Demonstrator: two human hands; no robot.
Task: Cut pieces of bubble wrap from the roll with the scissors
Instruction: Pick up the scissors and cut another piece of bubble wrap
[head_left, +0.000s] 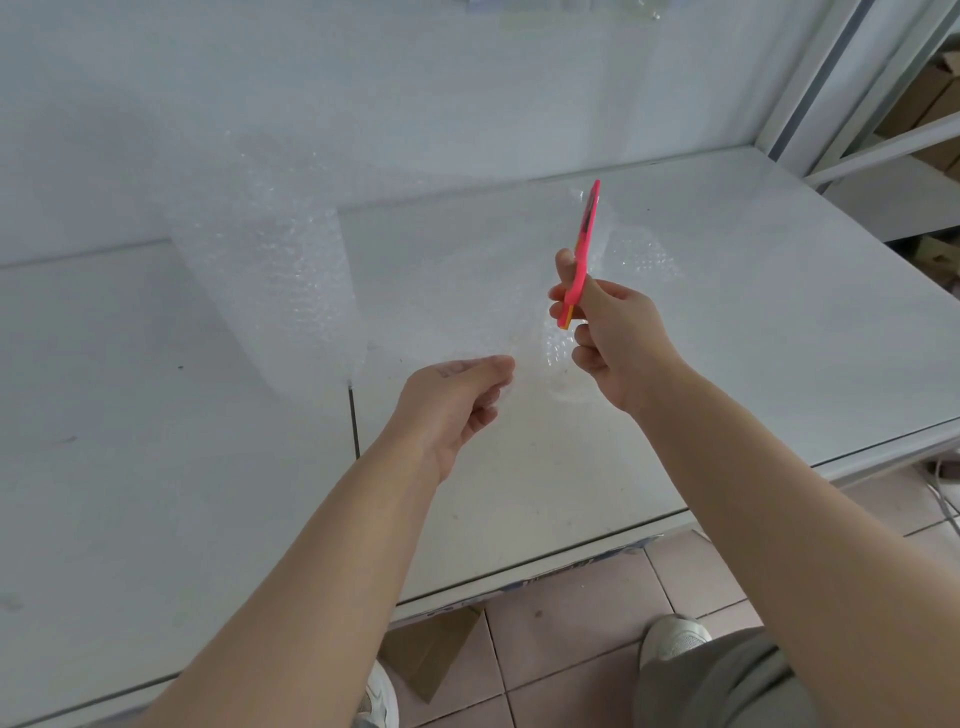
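The left hand (457, 400) pinches the near edge of the wrap (447, 291), lifted off the tabletop (727, 322). The right hand (608, 332) is closed round the pink scissors (582, 254) (blades edge-on, pointing away). Beyond, the roll (260, 270) stands upright. The film looks light, limp and slippery, so it likely needs holding taut near the cut.
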